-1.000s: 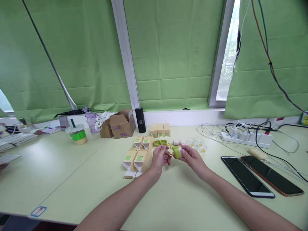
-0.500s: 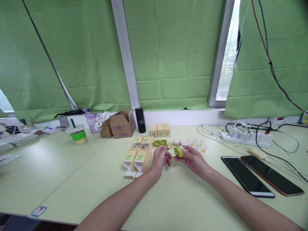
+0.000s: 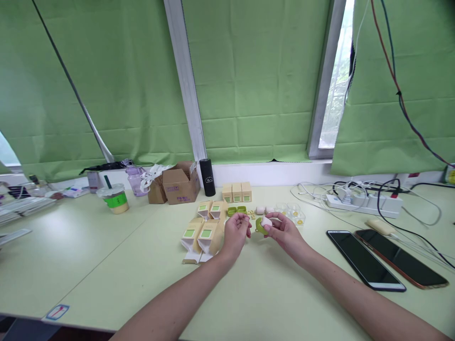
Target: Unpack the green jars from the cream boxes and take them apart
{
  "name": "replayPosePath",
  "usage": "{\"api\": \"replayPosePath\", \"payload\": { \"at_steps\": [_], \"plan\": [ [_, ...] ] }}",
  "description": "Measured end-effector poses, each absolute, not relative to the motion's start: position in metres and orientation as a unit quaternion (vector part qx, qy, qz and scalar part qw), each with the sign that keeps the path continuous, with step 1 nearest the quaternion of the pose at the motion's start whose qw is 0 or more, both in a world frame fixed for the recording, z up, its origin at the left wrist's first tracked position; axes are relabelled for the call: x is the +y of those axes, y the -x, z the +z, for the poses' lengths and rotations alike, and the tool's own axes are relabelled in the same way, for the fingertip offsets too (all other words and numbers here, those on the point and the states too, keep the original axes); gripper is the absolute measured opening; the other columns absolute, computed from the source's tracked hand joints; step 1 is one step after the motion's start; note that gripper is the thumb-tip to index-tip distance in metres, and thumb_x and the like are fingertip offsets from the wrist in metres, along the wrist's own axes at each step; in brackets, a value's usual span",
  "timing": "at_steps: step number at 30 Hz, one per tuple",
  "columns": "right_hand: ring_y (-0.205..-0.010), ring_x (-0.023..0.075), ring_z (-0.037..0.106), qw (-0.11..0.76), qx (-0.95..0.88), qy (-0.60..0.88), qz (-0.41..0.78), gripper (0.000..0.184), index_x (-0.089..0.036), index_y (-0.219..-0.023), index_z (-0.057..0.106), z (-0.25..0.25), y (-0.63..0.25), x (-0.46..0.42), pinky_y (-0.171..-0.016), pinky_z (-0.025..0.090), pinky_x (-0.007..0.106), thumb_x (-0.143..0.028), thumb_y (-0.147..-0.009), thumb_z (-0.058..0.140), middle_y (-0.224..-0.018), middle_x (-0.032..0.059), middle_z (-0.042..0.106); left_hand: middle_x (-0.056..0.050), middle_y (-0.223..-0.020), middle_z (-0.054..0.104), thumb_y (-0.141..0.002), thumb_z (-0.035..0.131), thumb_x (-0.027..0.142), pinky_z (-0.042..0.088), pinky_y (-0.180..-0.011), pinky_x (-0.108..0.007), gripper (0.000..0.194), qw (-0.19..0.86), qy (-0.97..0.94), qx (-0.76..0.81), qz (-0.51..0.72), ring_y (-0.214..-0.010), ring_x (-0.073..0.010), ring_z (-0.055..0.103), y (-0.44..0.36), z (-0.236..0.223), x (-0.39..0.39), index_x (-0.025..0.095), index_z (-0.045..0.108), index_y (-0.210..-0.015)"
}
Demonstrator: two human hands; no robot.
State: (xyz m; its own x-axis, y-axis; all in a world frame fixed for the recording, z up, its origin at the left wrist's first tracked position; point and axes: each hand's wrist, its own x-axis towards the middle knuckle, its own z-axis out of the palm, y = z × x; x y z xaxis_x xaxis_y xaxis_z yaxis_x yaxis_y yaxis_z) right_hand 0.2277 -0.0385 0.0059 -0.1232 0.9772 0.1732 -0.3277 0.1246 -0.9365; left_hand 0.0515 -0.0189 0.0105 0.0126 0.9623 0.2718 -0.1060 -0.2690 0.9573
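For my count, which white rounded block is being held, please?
The white rounded block in the right hand; the other two visible sit on the table.

The case (image 3: 262,227) looks like smooth plastic, the tubs (image 3: 294,210) clear, glossy plastic. The boxes (image 3: 209,231) seem matt card; the far-left carton (image 3: 179,190), dull cardboard. Far blinds (image 3: 256,85) are matt cloth, the right-hand phones (image 3: 366,260) glossy-faced, the table (image 3: 256,293) smooth.

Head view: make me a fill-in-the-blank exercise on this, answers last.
The right hand holds a small piece, partly white, partly ____.
The bottle just right of the brown carton is coloured ____.
Both phones lie on the picture's ____ side.
Small boxes in the back row number ____.
Missing words: green; black; right; three.
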Motion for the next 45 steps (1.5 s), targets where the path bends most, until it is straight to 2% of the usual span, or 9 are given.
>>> {"api": "replayPosePath", "payload": {
  "at_steps": [7,12,16,19,23,25,29,35,45],
  "plan": [
    [-0.085,0.0206,0.069,0.592,-0.529,0.351,0.497,0.060,-0.024,-0.102,0.057,-0.001,-0.227,-0.033,-0.075,0.057,0.035,-0.040,-0.059,0.095,-0.091,0.0030,0.073,-0.004,-0.084,0.068,-0.086,0.073,0.038,0.054,-0.068,-0.027,0.027,0.426,-0.596,0.359,0.578,-0.068,-0.0124,0.063,-0.055,0.011,-0.027,0.015,0.065,-0.096],
    [-0.096,0.0218,0.069,0.595,-0.583,0.363,0.417,0.048,-0.026,-0.109,0.058,-0.004,-0.226,-0.036,-0.078,0.059,0.036,-0.033,-0.071,0.086,-0.109,0.0053,0.069,-0.011,-0.105,0.073,-0.091,0.069,0.036,0.058,-0.083,-0.034,0.028,0.399,-0.644,0.345,0.555,-0.090,-0.0197,0.069,-0.057,0.007,-0.033,0.016,0.067,-0.110],
    [-0.106,0.0238,0.068,0.577,-0.637,0.373,0.351,0.044,-0.027,-0.118,0.055,-0.004,-0.227,-0.039,-0.087,0.060,0.040,-0.027,-0.079,0.076,-0.117,0.0067,0.069,-0.012,-0.114,0.072,-0.095,0.064,0.033,0.059,-0.088,-0.037,0.027,0.397,-0.664,0.335,0.538,-0.098,-0.0217,0.070,-0.058,0.005,-0.035,0.018,0.067,-0.117],
    [-0.111,0.0256,0.066,0.552,-0.693,0.386,0.259,0.039,-0.028,-0.124,0.055,-0.004,-0.230,-0.041,-0.088,0.061,0.044,-0.026,-0.088,0.069,-0.122,0.0078,0.068,-0.012,-0.116,0.072,-0.095,0.063,0.030,0.059,-0.090,-0.037,0.026,0.397,-0.663,0.334,0.539,-0.101,-0.0217,0.070,-0.058,0.005,-0.035,0.018,0.067,-0.118],
    [-0.121,0.0315,0.060,0.501,-0.762,0.405,0.072,0.041,-0.030,-0.135,0.055,-0.004,-0.236,-0.044,-0.088,0.060,0.049,-0.027,-0.095,0.062,-0.132,0.0114,0.062,-0.011,-0.116,0.072,-0.095,0.062,0.028,0.059,-0.092,-0.037,0.026,0.380,-0.669,0.341,0.540,-0.102,-0.0211,0.069,-0.058,0.004,-0.035,0.018,0.068,-0.119],
    [-0.118,0.0311,0.062,0.483,-0.777,0.404,0.017,0.043,-0.030,-0.140,0.053,-0.004,-0.238,-0.045,-0.087,0.061,0.048,-0.025,-0.097,0.059,-0.132,0.0128,0.059,-0.011,-0.116,0.072,-0.096,0.061,0.028,0.060,-0.092,-0.038,0.026,0.375,-0.675,0.339,0.538,-0.101,-0.0208,0.069,-0.058,0.004,-0.036,0.019,0.068,-0.119],
    [-0.101,0.0259,0.068,0.441,-0.807,0.389,-0.049,0.041,-0.029,-0.140,0.052,-0.003,-0.238,-0.046,-0.077,0.062,0.041,-0.018,-0.100,0.050,-0.127,0.0128,0.058,-0.011,-0.116,0.072,-0.097,0.058,0.027,0.061,-0.091,-0.038,0.025,0.352,-0.693,0.335,0.532,-0.102,-0.0210,0.070,-0.058,0.005,-0.037,0.019,0.067,-0.120],
    [-0.096,0.0246,0.069,0.418,-0.823,0.378,-0.073,0.033,-0.025,-0.132,0.053,-0.002,-0.237,-0.046,-0.069,0.061,0.036,-0.014,-0.101,0.046,-0.125,0.0134,0.058,-0.011,-0.115,0.073,-0.095,0.057,0.021,0.062,-0.091,-0.037,0.024,0.299,-0.711,0.355,0.529,-0.099,-0.0200,0.071,-0.059,0.005,-0.038,0.018,0.067,-0.117],
    [-0.107,0.0292,0.068,0.403,-0.832,0.379,-0.043,0.036,-0.026,-0.133,0.049,-0.001,-0.237,-0.045,-0.078,0.062,0.043,-0.012,-0.100,0.043,-0.128,0.0149,0.057,-0.007,-0.109,0.075,-0.090,0.057,0.014,0.062,-0.087,-0.035,0.026,0.275,-0.703,0.390,0.527,-0.092,-0.0189,0.072,-0.064,0.011,-0.039,0.020,0.071,-0.110]
  ]
}}
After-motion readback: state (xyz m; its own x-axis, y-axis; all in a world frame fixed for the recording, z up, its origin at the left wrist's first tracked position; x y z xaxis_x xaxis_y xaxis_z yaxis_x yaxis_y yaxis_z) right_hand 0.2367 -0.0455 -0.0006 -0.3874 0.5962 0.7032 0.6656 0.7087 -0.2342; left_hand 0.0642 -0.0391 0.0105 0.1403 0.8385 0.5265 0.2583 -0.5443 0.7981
